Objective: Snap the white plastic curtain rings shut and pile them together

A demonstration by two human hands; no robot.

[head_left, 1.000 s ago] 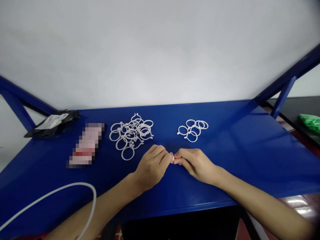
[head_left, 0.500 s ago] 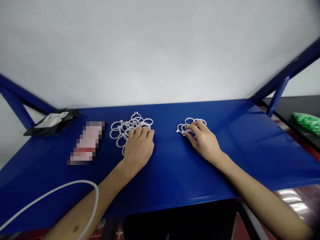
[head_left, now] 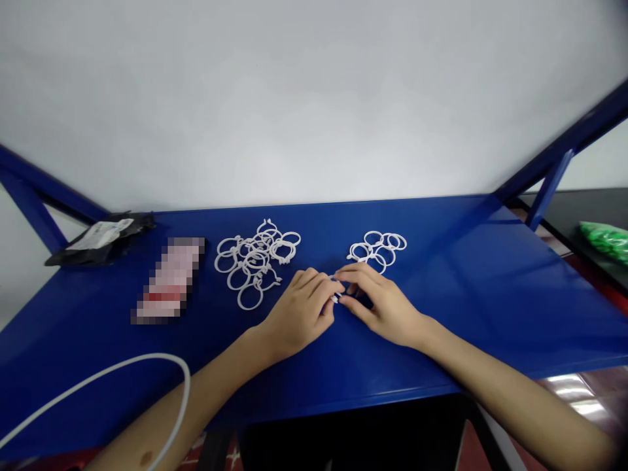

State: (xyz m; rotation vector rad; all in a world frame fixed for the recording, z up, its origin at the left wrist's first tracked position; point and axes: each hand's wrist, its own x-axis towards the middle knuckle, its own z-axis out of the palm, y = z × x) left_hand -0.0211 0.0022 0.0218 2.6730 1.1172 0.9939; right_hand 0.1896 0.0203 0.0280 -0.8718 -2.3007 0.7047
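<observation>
A small white plastic ring [head_left: 335, 299] with knobbed ends is between my hands near the middle of the table, mostly covered by fingers. My left hand [head_left: 299, 314] pinches it from the left, closed. From the right, the thumb and fingertips of my right hand [head_left: 385, 304] curve around the same ring and appear to touch it. Left of the hands lies a loose, overlapping pile of white rings [head_left: 256, 259], some of them with open, knobbed ends. A smaller cluster of similar rings [head_left: 375, 246] rests just beyond my right hand.
The blue table [head_left: 441, 261] meets a pale wall behind. A pixelated pinkish flat item [head_left: 169, 278] and a black bag with a white label [head_left: 105, 235] lie on the left. A white cable [head_left: 98, 376] loops over my left forearm. Green packaged items [head_left: 608, 242] sit far right.
My left hand has left the pile, moving right with a ring. My right hand has come off the smaller cluster, moving left and nearer to meet it.
</observation>
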